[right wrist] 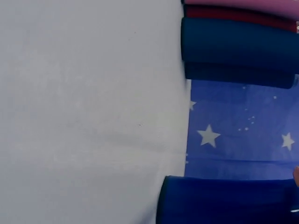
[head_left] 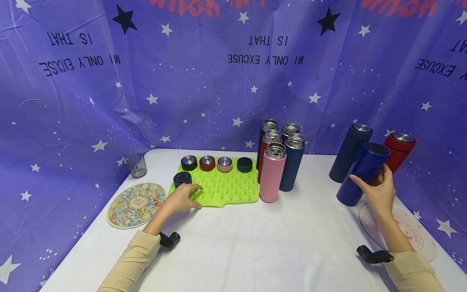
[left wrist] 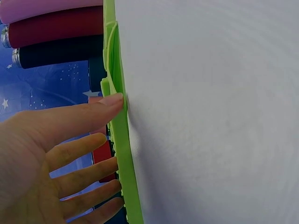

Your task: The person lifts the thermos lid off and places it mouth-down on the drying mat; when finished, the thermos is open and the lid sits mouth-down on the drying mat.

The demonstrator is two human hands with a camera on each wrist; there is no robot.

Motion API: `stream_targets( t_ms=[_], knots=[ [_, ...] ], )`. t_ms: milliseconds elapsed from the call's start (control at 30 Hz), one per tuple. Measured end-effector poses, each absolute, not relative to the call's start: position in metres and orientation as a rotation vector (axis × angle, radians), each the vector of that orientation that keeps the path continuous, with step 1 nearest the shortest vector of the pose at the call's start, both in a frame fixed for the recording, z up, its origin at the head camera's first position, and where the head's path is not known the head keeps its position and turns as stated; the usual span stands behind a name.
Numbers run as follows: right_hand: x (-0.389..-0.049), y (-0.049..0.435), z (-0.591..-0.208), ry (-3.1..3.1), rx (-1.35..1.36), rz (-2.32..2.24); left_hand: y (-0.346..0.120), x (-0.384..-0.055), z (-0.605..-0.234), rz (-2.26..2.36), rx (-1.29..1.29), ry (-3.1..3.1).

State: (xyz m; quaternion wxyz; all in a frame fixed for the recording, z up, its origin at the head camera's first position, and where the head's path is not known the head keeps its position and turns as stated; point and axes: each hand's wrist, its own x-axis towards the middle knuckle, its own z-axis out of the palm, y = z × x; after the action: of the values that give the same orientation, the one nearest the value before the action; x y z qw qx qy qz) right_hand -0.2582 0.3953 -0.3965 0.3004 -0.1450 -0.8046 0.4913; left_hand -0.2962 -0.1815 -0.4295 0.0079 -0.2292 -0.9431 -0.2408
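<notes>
My left hand [head_left: 183, 197] is at the front left of a green drying mat [head_left: 238, 194], fingers fairly straight and spread. In the left wrist view its thumb [left wrist: 112, 100] is at the mat's front edge. A dark navy lid [head_left: 182, 178] sits just beyond the hand. On the right, my right hand [head_left: 380, 194] grips a capped blue thermos [head_left: 359, 178] with the thumb on its near left side; some fingers are hidden. That thermos [right wrist: 229, 200] stands upright in front of a navy thermos [head_left: 348, 158] and a red one [head_left: 398, 152].
Along the mat's back are black [head_left: 189, 163], red [head_left: 207, 163], pink [head_left: 224, 164] and navy lids [head_left: 244, 164]. Several lidless thermoses stand right of it, a pink one [head_left: 270, 178] foremost. At left are a grey glass [head_left: 137, 166] and floral placemat [head_left: 124, 209]; a round clear mat [head_left: 419, 237] lies right.
</notes>
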Motion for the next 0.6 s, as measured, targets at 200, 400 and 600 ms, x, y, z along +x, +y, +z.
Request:
stream_targets(
  t_ms=[200, 400, 600],
  knots=[
    [-0.267, 0.396, -0.404, -2.097, -0.447, 1.272, -0.181, -0.296, -0.428, -0.777, -0.727, -2.945],
    [-0.263, 0.393, -0.402, -2.086, -0.454, 1.245, -0.18, -0.293, -0.422, -0.77, -0.76, -2.902],
    [-0.251, 0.38, -0.391, -2.101, -0.419, 1.213, -0.173, -0.288, -0.401, -0.824, -0.83, -2.784]
  ],
)
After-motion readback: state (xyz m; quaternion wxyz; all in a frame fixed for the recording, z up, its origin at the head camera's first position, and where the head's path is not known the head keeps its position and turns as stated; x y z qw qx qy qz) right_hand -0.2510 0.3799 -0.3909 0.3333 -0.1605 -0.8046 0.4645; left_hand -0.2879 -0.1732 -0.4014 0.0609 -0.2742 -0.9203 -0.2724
